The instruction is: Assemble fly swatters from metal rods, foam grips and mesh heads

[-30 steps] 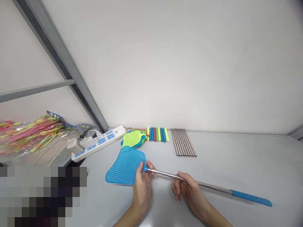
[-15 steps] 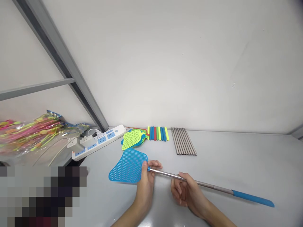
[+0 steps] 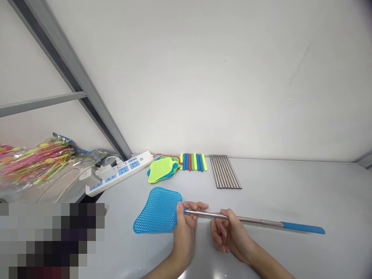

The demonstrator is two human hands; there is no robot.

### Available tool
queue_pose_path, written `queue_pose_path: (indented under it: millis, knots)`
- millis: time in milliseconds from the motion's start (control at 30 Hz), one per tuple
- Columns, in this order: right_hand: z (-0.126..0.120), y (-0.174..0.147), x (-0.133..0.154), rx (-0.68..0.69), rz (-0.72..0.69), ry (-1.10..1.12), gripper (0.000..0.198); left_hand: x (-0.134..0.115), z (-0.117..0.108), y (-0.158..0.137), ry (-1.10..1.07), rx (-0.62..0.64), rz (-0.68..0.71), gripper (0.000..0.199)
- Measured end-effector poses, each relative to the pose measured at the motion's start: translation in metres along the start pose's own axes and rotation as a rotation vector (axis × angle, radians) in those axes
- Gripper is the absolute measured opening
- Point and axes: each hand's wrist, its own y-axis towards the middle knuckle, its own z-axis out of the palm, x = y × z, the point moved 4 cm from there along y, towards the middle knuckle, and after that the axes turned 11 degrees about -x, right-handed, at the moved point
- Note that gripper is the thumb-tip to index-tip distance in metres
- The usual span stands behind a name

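A blue fly swatter (image 3: pixel 158 212) with a perforated head, a metal telescopic rod and a blue grip lies across both hands above the table. My left hand (image 3: pixel 186 223) pinches it where the head meets the rod, thumb on top and the other fingers stretched out beneath. Around the middle of the rod, my right hand (image 3: pixel 231 234) is closed with its thumb on top and fingers curled under. The blue grip points to the right, free of either hand.
Yellow-green and blue swatter heads (image 3: pixel 161 169) lie stacked at the back, beside a row of coloured grips (image 3: pixel 193 162) and several metal rods (image 3: pixel 226 171). A power strip (image 3: pixel 120 174) with plugs stands left, near bagged colourful items (image 3: pixel 37 159). A wall (image 3: pixel 226 77) closes the back.
The swatter has turned so its blue grip end sits higher and the rod is nearer level. Both hands keep hold of it. The camera view has shifted slightly.
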Motion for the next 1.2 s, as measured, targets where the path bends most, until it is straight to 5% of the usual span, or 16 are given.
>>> queue_pose_path:
  millis: [800,1200]
  knots:
    - [0.002,-0.001,0.000,-0.005,-0.048,-0.010,0.042,0.018,0.013,-0.014,-0.041,0.115,-0.115,0.040]
    - [-0.001,0.000,0.005,-0.024,-0.059,-0.030,0.042,0.027,0.020,-0.009,-0.075,0.061,-0.199,0.036]
